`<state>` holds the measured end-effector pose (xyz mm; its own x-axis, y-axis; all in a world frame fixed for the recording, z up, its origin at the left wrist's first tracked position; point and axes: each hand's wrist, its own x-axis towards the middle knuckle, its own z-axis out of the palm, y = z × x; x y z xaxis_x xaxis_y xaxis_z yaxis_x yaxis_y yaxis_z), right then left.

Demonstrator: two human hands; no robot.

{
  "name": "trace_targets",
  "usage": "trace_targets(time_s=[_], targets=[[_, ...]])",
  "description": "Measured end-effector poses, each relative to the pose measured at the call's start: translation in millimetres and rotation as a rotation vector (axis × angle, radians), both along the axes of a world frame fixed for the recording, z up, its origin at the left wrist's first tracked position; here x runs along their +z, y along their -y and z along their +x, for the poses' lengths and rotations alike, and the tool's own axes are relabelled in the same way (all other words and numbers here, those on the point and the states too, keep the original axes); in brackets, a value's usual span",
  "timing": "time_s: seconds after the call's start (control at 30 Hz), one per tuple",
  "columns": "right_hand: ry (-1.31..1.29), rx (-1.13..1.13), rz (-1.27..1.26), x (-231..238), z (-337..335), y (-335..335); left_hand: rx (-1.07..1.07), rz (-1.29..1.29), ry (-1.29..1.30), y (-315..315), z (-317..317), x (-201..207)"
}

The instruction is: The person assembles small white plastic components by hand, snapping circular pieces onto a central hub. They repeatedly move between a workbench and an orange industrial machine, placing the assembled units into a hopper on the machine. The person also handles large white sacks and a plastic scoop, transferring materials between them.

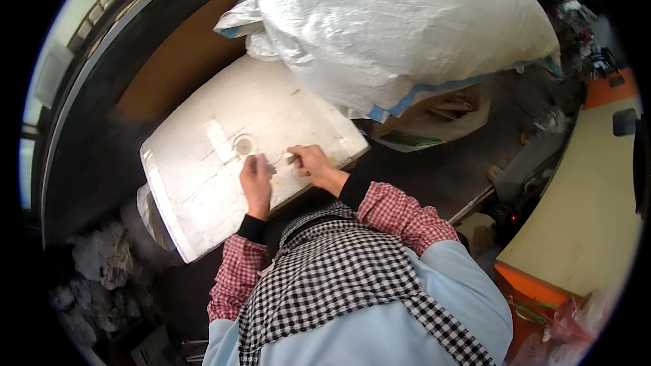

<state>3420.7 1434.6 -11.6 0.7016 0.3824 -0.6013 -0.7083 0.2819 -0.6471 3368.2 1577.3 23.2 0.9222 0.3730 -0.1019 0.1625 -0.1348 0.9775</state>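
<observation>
A large white foam box (pixel 196 183) with scuffed faces lies in front of me. On its top rests a round white ring (pixel 245 145) with a pale centre, beside a whitish strip (pixel 218 141). My left hand (pixel 256 183) is just below the ring, its fingers closed and blurred; what they hold cannot be made out. Facing it, my right hand (pixel 312 164) pinches a small whitish piece (pixel 289 157) over the box top. Between the hands there seems to be a thin pale strand, too fine to tell clearly.
A big white woven sack (pixel 407 27) bulges behind the box, above an open bag (pixel 441 118) of pale pieces. Grey crumpled bags (pixel 102 257) lie at lower left. A pale table with orange edges (pixel 569 210) stands at right; a brown board (pixel 180 54) leans behind.
</observation>
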Motion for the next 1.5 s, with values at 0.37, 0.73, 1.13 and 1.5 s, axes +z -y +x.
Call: trace_targets(time_s=[0.37,0.73,1.13,1.5], targets=[[0.201,0.163,-0.634,-35,47,-3,-0.063,0.451,0.152,-18,25,-39],[1.029,-0.152,-0.936,44,-6,47,0.058,0.909,0.308,-28,31,-90],[0.208,-0.872,-0.705,15,124,365,0.191,1.520,0.141,-15,26,-12],[0.705,-1.109,-0.543,92,151,340,0.305,1.296,0.375,69,85,64]])
